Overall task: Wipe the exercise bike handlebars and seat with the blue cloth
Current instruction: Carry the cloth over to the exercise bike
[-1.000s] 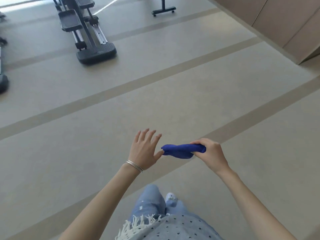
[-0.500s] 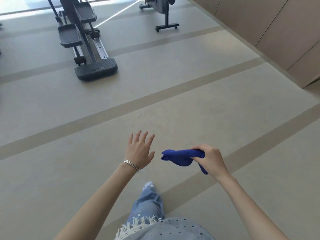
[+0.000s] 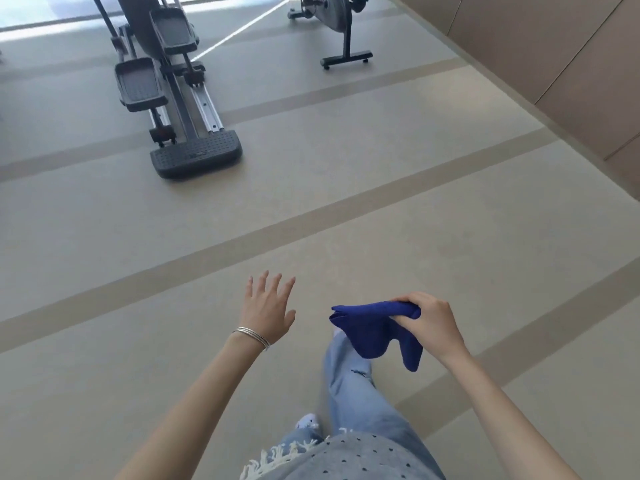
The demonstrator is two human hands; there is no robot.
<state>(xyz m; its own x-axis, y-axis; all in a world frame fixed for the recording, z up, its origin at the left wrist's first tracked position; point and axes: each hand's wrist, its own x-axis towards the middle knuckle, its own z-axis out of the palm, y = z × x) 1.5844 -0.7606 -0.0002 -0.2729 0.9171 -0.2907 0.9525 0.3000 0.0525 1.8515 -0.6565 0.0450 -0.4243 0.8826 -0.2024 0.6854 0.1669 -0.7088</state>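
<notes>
Right hand (image 3: 429, 323): closed, fingers curled over and thumb under one end of the blue cloth (image 3: 374, 332), gripping it firmly; knuckles up, forearm entering from lower right. Left hand (image 3: 266, 311): fully open, fingers straight and spread, palm down, holding nothing, touching nothing; clear gap btwn its thumb and the cloth's free end. Thin silver bangles (image 3: 252, 333) sit on the left wrist. Cloth condition: deep blue, soft fabric, bunched and folded on itself, not spread flat. Its upper part sticks out roughly horiz. to the left of the fist, and two lobes hang below, the longer one just under the right wrist. Cloth position: held in mid-air in front of the person's torso, above the forward jeans leg (image 3: 353, 393), off the floor (image 3: 346, 216). Exercise bike (image 3: 334, 19) stands at top of frame, well apart from both hands; only its lower part is in view: flywheel housing, post, cross-foot w/ end caps. Elliptical trainer (image 3: 195, 155) stands to the bike's left, nearer the camera. Floor is beige w/ darker bands; tan wall panels (image 3: 554, 64) run along the upper right.
</notes>
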